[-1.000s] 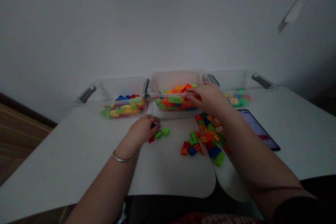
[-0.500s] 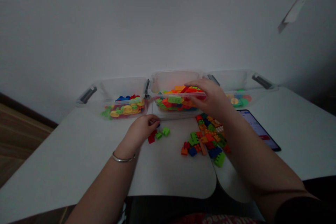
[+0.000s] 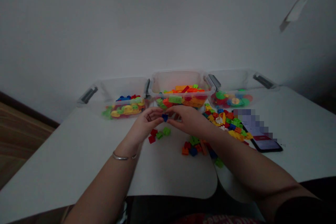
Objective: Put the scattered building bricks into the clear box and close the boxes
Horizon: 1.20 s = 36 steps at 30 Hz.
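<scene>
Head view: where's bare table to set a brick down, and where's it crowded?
Bare white table lies between the red and green bricks and the orange and blue bricks; more lies right of the phone. Crowded: the heaped bricks between the middle clear bin and phone.

- A clear plastic bin [image 3: 123, 87] with dark grey clip handles stands at the back edge of the white table [image 3: 65, 147], holding blue, red, yellow and green pieces.
- A second clear bin [image 3: 181, 80] stands just beside it at the middle of that edge, heaped with orange, red and green pieces.
- A third clear bin [image 3: 233, 80] sits toward the back right corner, holding round green, red and yellow pieces.
- A smartphone [image 3: 266, 143] lies flat near the right side, its lit screen partly pixelated.
- A wooden floor [image 3: 21, 129] shows beyond the left edge.
- A pale wall [image 3: 168, 24] rises behind the table, with a pale strip [image 3: 296, 7] at upper right.
</scene>
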Tool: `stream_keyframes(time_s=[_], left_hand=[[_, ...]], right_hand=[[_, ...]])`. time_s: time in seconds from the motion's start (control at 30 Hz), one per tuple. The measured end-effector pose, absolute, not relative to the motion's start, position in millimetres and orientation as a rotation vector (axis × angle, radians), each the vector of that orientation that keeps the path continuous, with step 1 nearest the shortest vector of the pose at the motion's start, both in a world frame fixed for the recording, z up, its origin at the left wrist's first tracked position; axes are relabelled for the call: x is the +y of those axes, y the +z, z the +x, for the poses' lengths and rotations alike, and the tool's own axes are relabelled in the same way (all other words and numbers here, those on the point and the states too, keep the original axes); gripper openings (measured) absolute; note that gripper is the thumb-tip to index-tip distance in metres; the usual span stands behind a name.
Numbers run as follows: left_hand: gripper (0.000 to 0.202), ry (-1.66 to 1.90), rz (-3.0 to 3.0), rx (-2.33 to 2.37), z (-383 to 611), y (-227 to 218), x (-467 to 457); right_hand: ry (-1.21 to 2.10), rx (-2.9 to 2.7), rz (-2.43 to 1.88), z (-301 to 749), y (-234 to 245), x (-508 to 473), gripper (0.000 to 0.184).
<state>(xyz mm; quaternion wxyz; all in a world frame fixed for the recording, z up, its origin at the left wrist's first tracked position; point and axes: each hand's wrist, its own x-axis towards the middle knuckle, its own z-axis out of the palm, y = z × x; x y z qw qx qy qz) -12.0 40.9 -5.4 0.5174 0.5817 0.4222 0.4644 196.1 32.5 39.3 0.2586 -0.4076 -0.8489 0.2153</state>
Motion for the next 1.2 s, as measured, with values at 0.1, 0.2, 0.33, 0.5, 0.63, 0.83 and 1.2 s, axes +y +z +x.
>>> stream_keyframes(time_s=[0.1, 0.2, 0.33, 0.5, 0.63, 0.83, 1.2], left_hand=[[0.036, 1.120, 1.458, 1.016, -11, -5, 40], [0.031, 1.101, 1.461, 1.013, -9, -2, 37], [0.028, 1.121, 1.441, 1.039, -8, 0, 35], [0.024, 1.159, 1.549, 1.004, -7, 3, 36], [0.021, 1.197, 1.593, 0.973, -8, 2, 37], [0.033, 1.154, 1.457, 0.978, -10, -4, 37], [0.017, 1.018, 2.335, 1.303, -22, -1, 40]], right_hand=[[0.792, -2.192, -1.148, 191, 30, 35, 0.022], [0.994, -2.060, -1.161, 188, 21, 41, 0.014], [1.359, -1.814, -1.062, 185, 12, 49, 0.012], [1.547, -1.589, -1.000, 184, 16, 51, 0.014], [1.435, -1.648, -0.952, 186, 22, 49, 0.012], [0.798, -1.930, -0.791, 205, 48, 37, 0.004], [-0.235, -1.762, -0.922, 262, 54, 79, 0.013]])
